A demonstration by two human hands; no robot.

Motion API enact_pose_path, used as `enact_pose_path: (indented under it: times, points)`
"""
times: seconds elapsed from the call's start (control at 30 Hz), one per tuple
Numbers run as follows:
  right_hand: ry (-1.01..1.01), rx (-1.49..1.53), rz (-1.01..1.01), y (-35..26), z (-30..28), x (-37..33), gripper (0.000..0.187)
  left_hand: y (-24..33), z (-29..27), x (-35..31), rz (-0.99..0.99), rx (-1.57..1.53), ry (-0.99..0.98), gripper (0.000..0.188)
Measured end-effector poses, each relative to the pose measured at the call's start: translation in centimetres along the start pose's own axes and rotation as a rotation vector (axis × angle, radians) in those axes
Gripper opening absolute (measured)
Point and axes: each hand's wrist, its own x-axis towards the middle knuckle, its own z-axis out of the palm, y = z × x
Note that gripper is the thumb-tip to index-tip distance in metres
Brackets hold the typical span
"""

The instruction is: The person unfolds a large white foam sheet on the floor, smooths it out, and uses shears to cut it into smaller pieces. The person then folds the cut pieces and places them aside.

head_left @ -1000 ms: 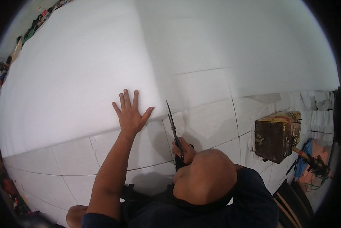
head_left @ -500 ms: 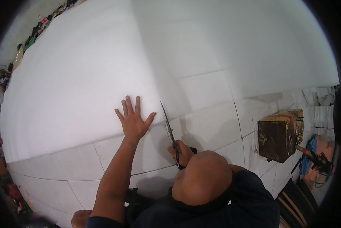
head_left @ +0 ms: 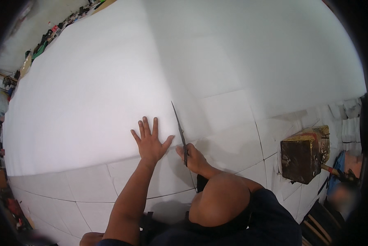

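Observation:
A large white sheet [head_left: 81, 90] is spread over the pale tiles. Its left part looks denser, while tile lines show through the thinner right part [head_left: 221, 78]. My left hand [head_left: 150, 143] lies flat on the sheet near its front edge, fingers spread. Just to its right, my right hand [head_left: 195, 159] grips a pair of dark scissors [head_left: 179, 127] by the handles. The blades point away from me and reach over the sheet's near edge, beside the border between the denser and thinner parts. They look nearly together; whether sheet lies between them I cannot tell.
White tiles [head_left: 85, 184] extend along the sheet's near side. At right stands a worn, dark block-shaped object [head_left: 301, 158] with a stick-like handle [head_left: 329, 169]. Assorted clutter [head_left: 44, 43] lines the far left edge. My bent knee [head_left: 221, 199] is close behind my right hand.
My right hand has moved forward with the scissors, whose blades were apart and now look nearly together, reaching further over the sheet. My left hand stays flat. The view has shifted slightly.

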Motion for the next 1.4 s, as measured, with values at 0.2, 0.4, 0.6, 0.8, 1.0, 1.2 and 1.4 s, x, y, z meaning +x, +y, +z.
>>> enact_pose_path:
  times: [0.2,0.4,0.6,0.8,1.0,1.2,1.4]
  points:
    - [0.001,0.056,-0.033,-0.9,-0.6,2.0,0.067,-0.3,0.1,-0.1,0.0,-0.034,0.017,0.092]
    - [-0.253,0.517,0.2,-4.3,-4.1,-0.5,0.059,-0.1,-0.6,0.0,0.005,-0.039,-0.007,0.093]
    - [-0.264,0.337,0.12,-6.8,-4.7,3.6,0.063,-0.1,-0.7,-0.1,0.007,-0.038,-0.012,0.093]
    - [-0.202,0.278,0.108,-8.3,-4.0,9.2,0.063,0.0,-0.8,0.0,0.016,-0.03,-0.012,0.092]
    - [-0.092,0.289,0.092,-11.3,-4.2,13.3,0.066,0.0,-0.9,0.1,0.016,-0.04,-0.014,0.092]
    - [0.047,0.111,-0.115,-10.3,-3.9,14.7,0.073,-0.1,-0.6,0.1,0.003,-0.063,-0.011,0.093]
    - [0.025,0.299,-0.11,-10.0,-2.4,14.7,0.072,-0.1,-1.1,0.1,0.005,-0.063,-0.014,0.093]
